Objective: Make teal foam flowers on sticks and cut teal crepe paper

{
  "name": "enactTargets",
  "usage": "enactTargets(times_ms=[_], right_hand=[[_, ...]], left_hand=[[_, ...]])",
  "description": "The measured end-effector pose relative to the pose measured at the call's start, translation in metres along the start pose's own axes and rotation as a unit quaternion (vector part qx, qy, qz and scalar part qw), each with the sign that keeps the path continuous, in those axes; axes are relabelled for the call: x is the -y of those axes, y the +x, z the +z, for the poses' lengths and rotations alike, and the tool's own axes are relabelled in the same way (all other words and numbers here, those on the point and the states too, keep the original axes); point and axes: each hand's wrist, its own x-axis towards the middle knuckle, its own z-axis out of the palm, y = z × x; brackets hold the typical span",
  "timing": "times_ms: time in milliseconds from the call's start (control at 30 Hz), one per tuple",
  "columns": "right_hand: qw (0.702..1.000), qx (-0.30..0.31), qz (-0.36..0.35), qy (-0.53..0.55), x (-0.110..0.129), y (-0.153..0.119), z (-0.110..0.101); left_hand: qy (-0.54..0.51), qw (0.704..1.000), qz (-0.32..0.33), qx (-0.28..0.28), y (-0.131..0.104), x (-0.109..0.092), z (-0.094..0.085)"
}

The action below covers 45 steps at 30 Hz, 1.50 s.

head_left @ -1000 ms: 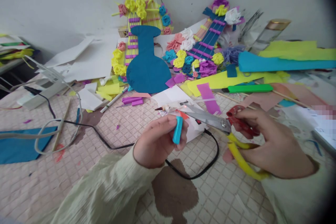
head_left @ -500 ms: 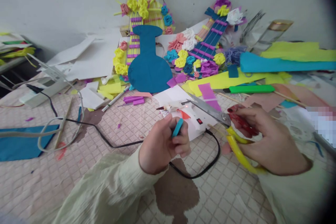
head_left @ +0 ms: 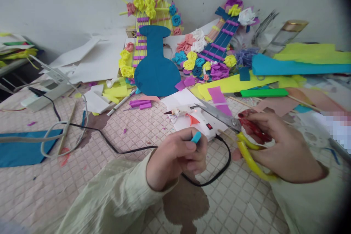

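Observation:
My left hand [head_left: 178, 155] is closed around a small roll of blue paper [head_left: 196, 137], whose end pokes out between thumb and fingers. In my right hand [head_left: 279, 142] is a pair of scissors [head_left: 218, 112] with red and yellow handles; the blades point left and look nearly closed. Beyond my left hand a white hot glue gun [head_left: 199, 120] with an orange trigger lies on white paper [head_left: 178, 99]. Behind it stands a dark blue guitar-shaped cutout [head_left: 157, 75], upright.
Paper guitars [head_left: 222, 38] decorated with paper flowers lean at the back. A power strip [head_left: 45, 97] lies left, with a black cord [head_left: 109, 145] crossing the table. Purple rolls [head_left: 140, 104], a green cutter [head_left: 263, 93] and yellow paper strips [head_left: 236, 85] lie about.
My left hand has shifted slightly right and turned, so the blue roll now shows less of its length. My right hand and the scissors stay almost in place.

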Motion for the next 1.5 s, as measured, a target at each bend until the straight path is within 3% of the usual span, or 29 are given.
enactTargets(times_ms=[467,600,700,800,933,1033,1233,1367,1500], right_hand=[[1.0,0.0,0.013,-0.002,0.006,0.001,0.001],[1.0,0.007,-0.001,-0.014,0.002,0.0,0.0],[1.0,0.02,0.007,-0.005,-0.002,-0.002,0.0],[0.999,0.023,0.021,0.001,-0.002,-0.002,0.001],[0.999,0.013,0.032,0.023,-0.002,-0.002,0.003],[0.997,0.018,0.033,0.062,0.0,-0.003,0.001],[0.997,0.027,0.0,0.068,0.01,-0.001,-0.003],[0.999,0.029,-0.031,0.034,0.02,-0.001,-0.005],[0.998,0.056,-0.015,0.021,0.028,-0.007,-0.004]], left_hand=[[0.017,0.999,0.024,0.038,-0.001,0.005,-0.005],[0.122,0.989,0.089,0.0,-0.003,0.009,-0.006],[0.27,0.95,0.148,-0.061,-0.006,0.012,-0.005],[0.399,0.889,0.2,-0.107,-0.007,0.012,-0.003],[0.544,0.789,0.259,-0.121,-0.006,0.009,-0.005],[0.589,0.741,0.29,-0.14,-0.004,0.007,-0.008],[0.616,0.674,0.348,-0.212,-0.003,0.004,-0.01],[0.589,0.659,0.4,-0.242,-0.001,0.003,-0.011],[0.574,0.647,0.435,-0.25,0.001,0.002,-0.013]])
